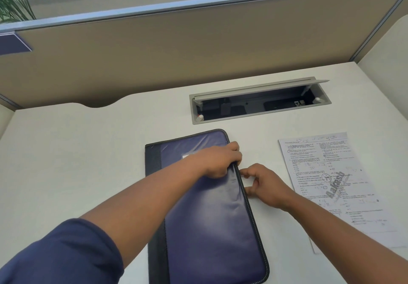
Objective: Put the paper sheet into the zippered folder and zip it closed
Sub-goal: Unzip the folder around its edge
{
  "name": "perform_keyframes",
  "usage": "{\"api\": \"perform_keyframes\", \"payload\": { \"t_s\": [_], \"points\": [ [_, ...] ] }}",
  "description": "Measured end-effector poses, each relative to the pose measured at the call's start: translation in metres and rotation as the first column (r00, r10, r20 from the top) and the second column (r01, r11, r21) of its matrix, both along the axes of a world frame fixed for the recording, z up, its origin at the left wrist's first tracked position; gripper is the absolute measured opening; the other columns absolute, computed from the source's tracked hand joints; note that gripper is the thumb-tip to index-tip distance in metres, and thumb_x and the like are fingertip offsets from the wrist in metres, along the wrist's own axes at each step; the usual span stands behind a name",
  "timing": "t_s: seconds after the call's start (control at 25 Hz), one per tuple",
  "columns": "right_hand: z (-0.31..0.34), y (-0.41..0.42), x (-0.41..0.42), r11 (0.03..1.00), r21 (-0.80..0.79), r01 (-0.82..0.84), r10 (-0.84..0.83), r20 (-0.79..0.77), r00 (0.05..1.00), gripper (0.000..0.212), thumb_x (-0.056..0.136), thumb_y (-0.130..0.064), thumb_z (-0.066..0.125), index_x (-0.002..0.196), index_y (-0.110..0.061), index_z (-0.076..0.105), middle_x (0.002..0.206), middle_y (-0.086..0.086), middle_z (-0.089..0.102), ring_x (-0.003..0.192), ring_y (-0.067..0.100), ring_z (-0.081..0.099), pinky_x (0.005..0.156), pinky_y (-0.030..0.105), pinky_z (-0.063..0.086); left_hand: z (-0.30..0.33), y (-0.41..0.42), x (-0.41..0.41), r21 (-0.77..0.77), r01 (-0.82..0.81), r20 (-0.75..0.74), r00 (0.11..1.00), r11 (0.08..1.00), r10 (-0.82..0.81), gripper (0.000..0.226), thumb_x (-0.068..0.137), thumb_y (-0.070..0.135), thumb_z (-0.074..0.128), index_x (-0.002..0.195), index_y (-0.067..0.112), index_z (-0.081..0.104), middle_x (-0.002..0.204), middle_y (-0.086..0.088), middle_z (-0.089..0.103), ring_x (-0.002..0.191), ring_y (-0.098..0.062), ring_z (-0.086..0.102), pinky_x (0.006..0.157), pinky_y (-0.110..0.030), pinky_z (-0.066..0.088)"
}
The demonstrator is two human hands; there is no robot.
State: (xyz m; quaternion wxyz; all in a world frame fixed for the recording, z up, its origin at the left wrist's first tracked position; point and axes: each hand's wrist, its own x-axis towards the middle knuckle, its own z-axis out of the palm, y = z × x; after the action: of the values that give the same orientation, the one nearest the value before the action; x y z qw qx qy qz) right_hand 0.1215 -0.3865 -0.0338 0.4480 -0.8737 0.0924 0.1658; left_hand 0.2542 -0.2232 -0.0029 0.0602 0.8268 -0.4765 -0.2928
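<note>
Left hand [223, 160] grips the right edge of the folder [209, 217]; right hand [265, 186], fingers curled, pinches at that edge. Paper sheet [335, 186] lies apart.

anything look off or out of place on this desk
Nothing damaged or spilled. The desk's cable tray lid stands propped open, showing sockets inside. The paper sheet lies slightly askew, still outside the closed zippered folder, whose right edge both hands work at.

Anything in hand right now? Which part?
The left hand grips the zippered folder at its right edge, near the top. The right hand is curled at the same edge; whether it pinches the zipper pull cannot be told.
</note>
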Motion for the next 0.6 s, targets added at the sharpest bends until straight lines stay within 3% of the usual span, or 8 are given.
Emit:
{"api": "perform_keyframes", "payload": {
  "t_s": [0.08, 0.2, 0.28, 0.44, 0.6],
  "points": [
    [-0.006, 0.001, 0.0, 0.998, -0.059, -0.005, 0.006, 0.015, 1.0, 0.04, 0.077, -0.022, 0.085, 0.113, -0.032, 0.072, 0.1, -0.014, 0.057, 0.074, -0.006, 0.051, 0.085, 0.031, 0.049, 0.002, 0.0, -0.001, -0.015, -0.005, -0.013, 1.0, 1.0, 0.004, 0.036, 0.086, -0.005, 0.049, 0.112, 0.019, 0.055, 0.122, 0.003, 0.041, 0.085, -0.027, 0.052, 0.067, -0.038, 0.04],
    [-0.016, 0.007, -0.003, 0.979, -0.201, 0.026, -0.014, 0.063, 0.998, 0.019, 0.083, -0.032, 0.078, 0.094, -0.041, 0.067, 0.098, -0.019, 0.058, 0.085, 0.001, 0.056, 0.081, 0.031, 0.048, 0.0, 0.004, -0.001, -0.033, -0.025, -0.03, 0.999, 0.999, 0.024, 0.036, 0.086, -0.006, 0.049, 0.113, 0.017, 0.054, 0.123, 0.001, 0.041, 0.085, -0.026, 0.051, 0.069, -0.037, 0.039],
    [-0.019, 0.011, -0.003, 0.969, -0.245, 0.043, -0.017, 0.108, 0.994, 0.005, 0.09, -0.032, 0.068, 0.091, -0.037, 0.068, 0.096, -0.017, 0.059, 0.089, 0.008, 0.058, 0.078, 0.034, 0.05, -0.001, 0.005, 0.0, -0.045, -0.022, -0.028, 0.999, 0.999, 0.02, 0.037, 0.086, -0.006, 0.05, 0.113, 0.017, 0.054, 0.123, 0.001, 0.041, 0.087, -0.026, 0.052, 0.072, -0.038, 0.042],
    [-0.023, 0.007, -0.006, 0.934, -0.356, -0.033, 0.115, 0.211, 0.971, 0.011, 0.095, -0.028, 0.059, 0.092, -0.027, 0.07, 0.097, -0.011, 0.063, 0.09, 0.018, 0.059, 0.068, 0.041, 0.053, 0.0, 0.004, 0.0, -0.018, -0.013, -0.02, 1.0, 1.0, 0.012, 0.037, 0.086, -0.007, 0.049, 0.113, 0.018, 0.052, 0.123, 0.001, 0.039, 0.081, -0.023, 0.049, 0.065, -0.034, 0.035],
    [-0.028, -0.005, -0.034, 0.871, -0.474, -0.13, 0.277, 0.256, 0.926, 0.013, 0.095, -0.028, 0.055, 0.091, -0.028, 0.067, 0.095, -0.013, 0.062, 0.088, 0.021, 0.054, 0.06, 0.04, 0.05, 0.003, 0.003, -0.002, 0.003, -0.015, 0.007, 1.0, 1.0, 0.015, 0.037, 0.086, -0.008, 0.05, 0.112, 0.019, 0.051, 0.122, 0.002, 0.038, 0.081, -0.026, 0.052, 0.067, -0.038, 0.042]
  ]
}}
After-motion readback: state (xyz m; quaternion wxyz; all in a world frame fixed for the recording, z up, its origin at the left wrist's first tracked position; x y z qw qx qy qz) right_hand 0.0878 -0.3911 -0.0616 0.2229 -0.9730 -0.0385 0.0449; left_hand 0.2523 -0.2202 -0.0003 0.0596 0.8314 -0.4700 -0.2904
